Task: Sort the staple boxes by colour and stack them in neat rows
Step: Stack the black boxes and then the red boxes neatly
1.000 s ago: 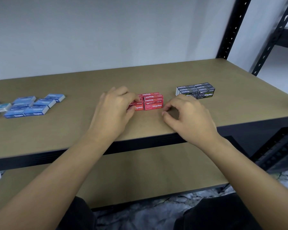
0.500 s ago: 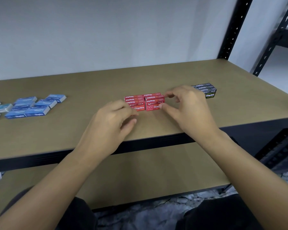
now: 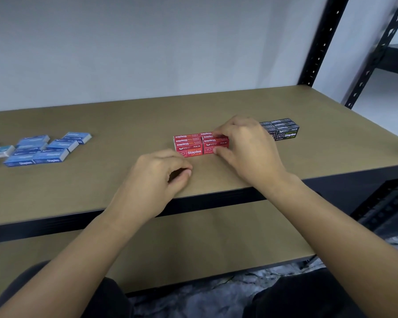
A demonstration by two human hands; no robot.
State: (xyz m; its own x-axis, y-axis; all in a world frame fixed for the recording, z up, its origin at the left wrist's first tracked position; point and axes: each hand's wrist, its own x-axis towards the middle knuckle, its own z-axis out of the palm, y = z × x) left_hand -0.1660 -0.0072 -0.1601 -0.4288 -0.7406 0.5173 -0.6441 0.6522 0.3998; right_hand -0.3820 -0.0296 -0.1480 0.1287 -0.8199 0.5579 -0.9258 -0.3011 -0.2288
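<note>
A neat block of red staple boxes sits mid-shelf on the tan shelf board. My right hand pinches the block's right end, thumb on the front face and fingers over the top. My left hand rests loosely curled on the board just in front of the block, holding nothing. A tidy stack of black staple boxes stands to the right, partly hidden behind my right hand. Blue staple boxes lie loosely spread at the far left.
A black slotted upright post rises at the shelf's back right corner, with another rack beyond it. A grey wall closes the back. A lower shelf board lies beneath, and my dark-clothed knees show at the bottom.
My left hand drew back from the red block toward the shelf's front edge. My right hand moved onto the block's right end and closed on it.
</note>
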